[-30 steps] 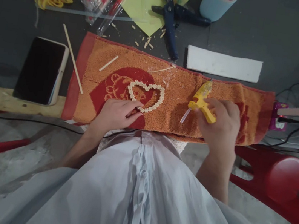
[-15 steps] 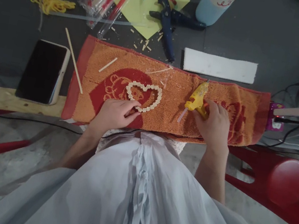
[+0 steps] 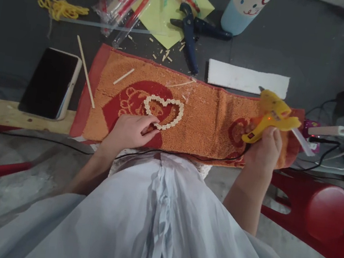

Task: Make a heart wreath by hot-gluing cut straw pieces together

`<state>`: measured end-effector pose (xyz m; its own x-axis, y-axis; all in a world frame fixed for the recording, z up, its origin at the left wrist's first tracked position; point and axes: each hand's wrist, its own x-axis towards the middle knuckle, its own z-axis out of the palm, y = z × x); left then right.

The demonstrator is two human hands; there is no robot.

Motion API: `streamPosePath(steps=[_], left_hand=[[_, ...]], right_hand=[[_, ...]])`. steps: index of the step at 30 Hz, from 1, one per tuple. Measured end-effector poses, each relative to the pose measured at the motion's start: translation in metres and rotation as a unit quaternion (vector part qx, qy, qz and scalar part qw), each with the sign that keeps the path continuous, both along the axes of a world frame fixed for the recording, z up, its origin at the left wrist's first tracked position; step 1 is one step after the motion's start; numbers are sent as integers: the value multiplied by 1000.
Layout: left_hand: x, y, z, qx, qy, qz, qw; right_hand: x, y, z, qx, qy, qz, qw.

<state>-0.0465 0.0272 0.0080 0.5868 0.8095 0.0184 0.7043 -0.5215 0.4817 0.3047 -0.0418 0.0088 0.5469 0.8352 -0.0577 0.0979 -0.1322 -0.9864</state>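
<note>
A heart-shaped ring of small pale pieces (image 3: 178, 116) lies on the orange and red towel (image 3: 199, 120). My left hand (image 3: 133, 131) pinches the ring's lower left edge between thumb and fingers. Over the towel's right part, my right hand (image 3: 265, 149) grips a yellow glue gun (image 3: 272, 112) by its handle. The gun's nozzle points up and left, a small orange light shows on its body, and a clear glue stick (image 3: 303, 141) sticks out of its back. Two thin pale sticks lie on the towel's left half, above the ring.
Left of the towel are a phone (image 3: 50, 83) and a long stick (image 3: 85, 71). Behind it lie blue cutters (image 3: 190, 39), a white strip (image 3: 248, 79), yellow cord (image 3: 60, 7), plastic packets (image 3: 127, 0) and a bottle (image 3: 244, 11). Cables and a power bank (image 3: 330, 131) are at right.
My right hand has lifted the glue gun from the towel and moved it right, turning it so its back points right. My left hand stays at the ring.
</note>
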Motion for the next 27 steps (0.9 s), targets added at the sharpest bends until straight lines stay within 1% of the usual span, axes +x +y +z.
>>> streamPosePath(steps=[3,6,9,12,15,18,21,23,27], left_hand=[[0,0,0,4,3,-4,1000],[1,0,0,10,5,-6,1000],[1,0,-1,21,1,-7,1000],[1,-1,-2,34,-1,-8,999],[2,-2,-2,32,9,-6,999],[3,-2,-2,19,25,4,1000],[5,-2,0,4,39,9,999],[5,-2,1,1,41,9,999],[5,-4,3,17,23,1,1000]], right_hand=[[-8,2,15,52,96,-40,993],[-15,3,29,52,156,-24,986],[-21,2,35,46,142,2,989],[-31,2,34,22,117,26,993],[-44,0,32,-14,104,82,991],[-55,-3,32,-78,79,156,981],[-63,-1,35,-143,65,241,958],[-64,4,37,-172,58,297,937],[-63,22,44,-213,44,374,902]])
